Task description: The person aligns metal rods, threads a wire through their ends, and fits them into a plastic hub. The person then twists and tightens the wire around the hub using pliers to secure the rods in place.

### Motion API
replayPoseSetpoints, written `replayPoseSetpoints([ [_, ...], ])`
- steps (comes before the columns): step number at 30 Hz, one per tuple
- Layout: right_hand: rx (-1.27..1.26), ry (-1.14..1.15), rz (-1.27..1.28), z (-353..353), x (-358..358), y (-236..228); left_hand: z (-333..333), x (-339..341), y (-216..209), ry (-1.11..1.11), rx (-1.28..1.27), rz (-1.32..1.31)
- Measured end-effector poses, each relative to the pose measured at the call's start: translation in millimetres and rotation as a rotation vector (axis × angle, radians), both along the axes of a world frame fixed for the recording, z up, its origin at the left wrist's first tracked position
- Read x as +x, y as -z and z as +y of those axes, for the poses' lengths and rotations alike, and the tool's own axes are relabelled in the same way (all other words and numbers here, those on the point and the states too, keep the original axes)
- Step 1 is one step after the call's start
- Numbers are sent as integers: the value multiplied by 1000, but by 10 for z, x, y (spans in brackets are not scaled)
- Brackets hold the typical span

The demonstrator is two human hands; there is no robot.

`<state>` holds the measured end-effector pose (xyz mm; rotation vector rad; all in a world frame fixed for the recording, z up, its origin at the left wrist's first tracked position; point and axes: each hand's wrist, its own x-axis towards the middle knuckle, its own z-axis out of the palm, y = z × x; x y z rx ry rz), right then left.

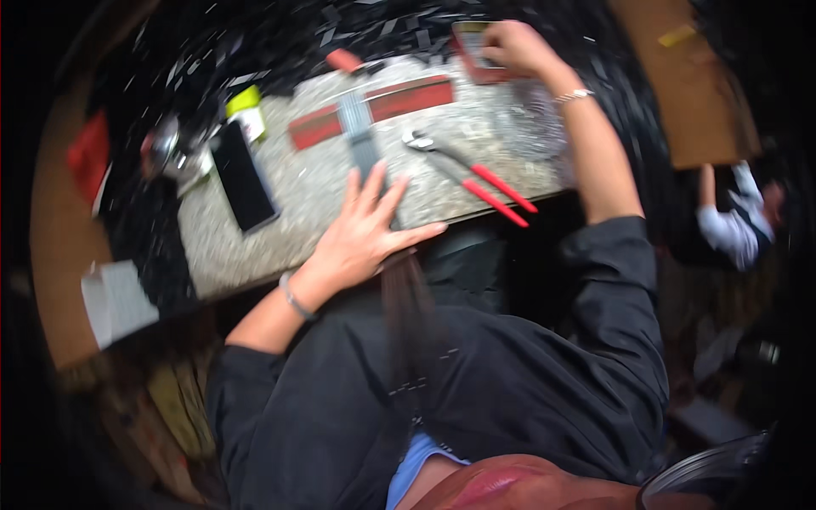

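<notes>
Left hand: the left hand (367, 231) lay flat and released, fingers spread, pressing down the near end of a long dark strip (406, 293) at the front edge of the worktop (340, 170).
Dark strip: it ran from under the palm off the worktop edge and down over the person's dark clothing; its far end was blurred.
Right hand: the right hand (514, 44) reached to the far side and grasped a small red tray (476, 51) by its rim, fingers curled over it.
Pliers: red-handled pliers (472, 176) lay untouched on the speckled stone between the two hands, jaws toward the far side.
Grey strip: a ribbed grey strip (361, 136) lay just beyond the left fingertips, crossing a red bar (374, 109).
Phone: a black phone (243, 176) lay face up, well to the left.
Tube: a yellow-capped tube (246, 110) sat just beyond the phone.
Scraps: dark offcuts (280, 42) littered the far side.
</notes>
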<state>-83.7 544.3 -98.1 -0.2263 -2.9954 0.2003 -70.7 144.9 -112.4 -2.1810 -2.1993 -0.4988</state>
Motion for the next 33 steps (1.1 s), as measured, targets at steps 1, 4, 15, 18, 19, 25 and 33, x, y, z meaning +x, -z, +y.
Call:
replayPoseSetpoints([
  [1,-76,-64,65,-99,-45,-58,-62,-9,12,-27,1,38],
  [4,-100,-100,108,-169,-38,-81,-107,-36,76,-5,-41,65],
  [15,-191,-11,250,-297,-98,-108,-85,-47,135,-27,-6,14],
  [18,-448,131,24,-1214,-164,-534,-171,-41,137,-61,-38,52],
  [19,-446,-56,97,-1144,-220,-375,-141,-39,120,-47,-27,50],
  [25,-567,-199,23,-1396,-567,127,-94,-52,115,-37,-9,64],
  [33,-704,-185,-41,-1463,-613,199,-112,-46,129,-32,0,53],
])
